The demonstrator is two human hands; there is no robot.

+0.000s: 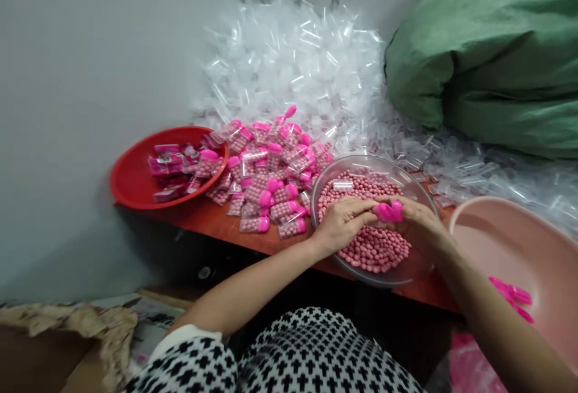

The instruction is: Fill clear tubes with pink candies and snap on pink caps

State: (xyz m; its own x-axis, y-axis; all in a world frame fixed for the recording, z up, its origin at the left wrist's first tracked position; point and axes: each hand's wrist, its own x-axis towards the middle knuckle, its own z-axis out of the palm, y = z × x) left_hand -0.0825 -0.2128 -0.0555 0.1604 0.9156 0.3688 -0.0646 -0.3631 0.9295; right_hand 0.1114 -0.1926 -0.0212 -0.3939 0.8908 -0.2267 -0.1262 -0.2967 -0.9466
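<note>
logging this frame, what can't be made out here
Head view only:
- Pink piece between left hand and right hand: fingers cover most of it.
- Labels on packets in red tray: too small, blurred.
- Pink basin: cut off by right edge.
- Green bag: contents hidden.
- Clear bowl of pink beads: near side hidden by hands.
</note>
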